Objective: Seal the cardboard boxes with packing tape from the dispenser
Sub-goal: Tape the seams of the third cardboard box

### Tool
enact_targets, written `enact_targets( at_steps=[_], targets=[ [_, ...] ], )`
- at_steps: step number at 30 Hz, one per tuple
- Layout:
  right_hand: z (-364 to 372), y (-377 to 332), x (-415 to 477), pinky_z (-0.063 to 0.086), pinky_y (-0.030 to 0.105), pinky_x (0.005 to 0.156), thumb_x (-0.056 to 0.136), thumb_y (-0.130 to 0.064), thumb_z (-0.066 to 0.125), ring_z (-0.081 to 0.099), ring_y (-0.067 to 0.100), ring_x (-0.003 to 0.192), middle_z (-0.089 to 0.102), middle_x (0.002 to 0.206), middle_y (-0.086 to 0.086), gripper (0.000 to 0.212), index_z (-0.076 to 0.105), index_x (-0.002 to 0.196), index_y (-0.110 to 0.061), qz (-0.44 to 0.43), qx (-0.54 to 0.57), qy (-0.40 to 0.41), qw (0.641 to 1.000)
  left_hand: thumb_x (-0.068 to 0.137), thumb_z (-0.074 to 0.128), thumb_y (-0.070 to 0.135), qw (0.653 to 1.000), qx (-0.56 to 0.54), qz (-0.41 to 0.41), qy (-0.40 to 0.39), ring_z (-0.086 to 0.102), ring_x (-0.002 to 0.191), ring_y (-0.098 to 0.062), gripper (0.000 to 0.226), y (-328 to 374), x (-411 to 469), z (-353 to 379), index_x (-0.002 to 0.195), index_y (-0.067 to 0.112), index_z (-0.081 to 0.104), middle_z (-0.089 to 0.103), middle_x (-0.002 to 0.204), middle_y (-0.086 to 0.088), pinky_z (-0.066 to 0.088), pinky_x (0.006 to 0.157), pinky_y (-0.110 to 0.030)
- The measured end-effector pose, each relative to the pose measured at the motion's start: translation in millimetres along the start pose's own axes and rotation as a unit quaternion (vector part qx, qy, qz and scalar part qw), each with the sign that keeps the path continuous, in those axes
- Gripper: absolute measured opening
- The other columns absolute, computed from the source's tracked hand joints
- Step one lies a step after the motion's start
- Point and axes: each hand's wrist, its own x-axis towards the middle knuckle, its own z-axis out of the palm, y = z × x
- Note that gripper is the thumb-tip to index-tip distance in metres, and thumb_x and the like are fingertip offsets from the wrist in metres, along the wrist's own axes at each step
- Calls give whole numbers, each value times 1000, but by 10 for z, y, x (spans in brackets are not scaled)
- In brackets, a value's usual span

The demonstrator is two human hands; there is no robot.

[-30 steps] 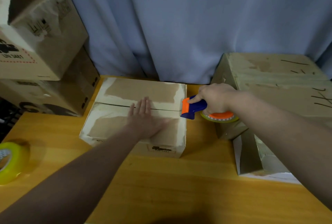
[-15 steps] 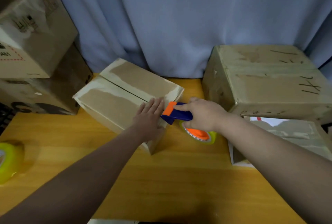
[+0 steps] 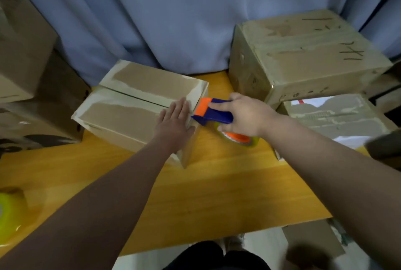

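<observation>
— Where is the cardboard box (image 3: 134,115)?

— Toward the far edge of the tabletop (image 3: 217,193), left of the middle and set at an angle to that edge. Both top flaps are folded down, and a dark seam runs between them along its length.

— And the left hand (image 3: 174,121)?

— Flat on the near flap at the box's right end, fingers straight and together. Its grip is slack, pressing and clasping nothing.

— The right hand (image 3: 243,115)?

— Its grip is clamped round the blue handle of the tape dispenser (image 3: 213,112), fingers curled under and thumb on top. The orange front of the dispenser sits against the upper edge of the box's right end, close to where the seam ends and just beside the left fingertips. The tape roll (image 3: 238,139) hangs below the hand, above the wood.

— What else is there?

— A large box (image 3: 303,53) at the far right corner with pen marks on top, and a flat box (image 3: 336,118) just in front of it. Stacked boxes (image 3: 21,53) stand at the far left. A loose yellow roll (image 3: 8,213) lies at the left edge. A blue curtain (image 3: 173,20) hangs behind.
</observation>
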Motion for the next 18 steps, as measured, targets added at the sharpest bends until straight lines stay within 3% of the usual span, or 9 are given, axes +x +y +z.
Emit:
enact_targets(
  at_steps=[6,10,15,18],
  targets=[
    [-70,386,-694,46,32,85,90,-54,53,53,23,112,42,127,1,63,20,144,-55,87,-74,-20,993,100,31,43,1000,22,-5,17,-6,147,-22,69,77,16,2,152,14,-4,-8,161,-3,-1,118,-41],
    [-75,314,-562,38,28,67,93,-49,50,55,24,106,44,124,1,59,21,145,-52,62,-140,-22,988,100,32,45,998,24,-34,53,8,145,-26,65,194,51,-53,150,10,11,9,159,-7,13,117,-46],
    [-40,317,-480,49,34,79,92,-44,54,55,26,107,44,121,1,61,25,144,-51,81,-116,-81,987,99,23,51,998,2,-38,50,-1,147,-24,69,167,19,34,152,13,1,0,161,-3,2,118,-44],
    [-15,220,-338,47,33,76,91,-38,54,55,27,106,47,118,3,58,32,143,-47,74,-116,-138,981,99,22,51,999,11,-26,41,-6,147,-22,69,171,14,49,152,15,-4,-6,161,-1,-1,119,-43]
  ],
)
